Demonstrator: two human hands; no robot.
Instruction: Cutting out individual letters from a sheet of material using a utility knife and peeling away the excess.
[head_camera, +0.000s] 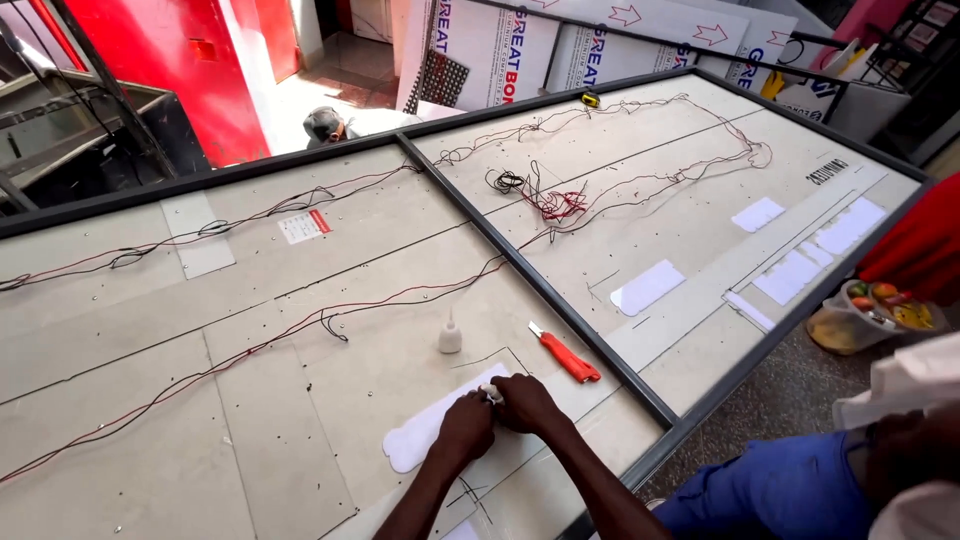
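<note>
My left hand (465, 428) and my right hand (525, 403) meet over a white flat cut-out shape (420, 435) lying on the large beige panel (300, 400). Both pinch a small white piece (492, 393) between the fingertips, close to the shape's right end. A small white glue bottle (450, 335) stands just beyond my hands. An orange-handled utility knife (566, 355) lies to the right of them, near the dark metal frame bar (540, 285).
Red and black wires (330, 320) run across both panels, with a tangle (550, 200) on the far one. White cut-out pieces (648, 287) lie on the right panel. A plastic container with food (865, 315) sits on the floor at right. A person's capped head (325, 125) shows beyond the panels.
</note>
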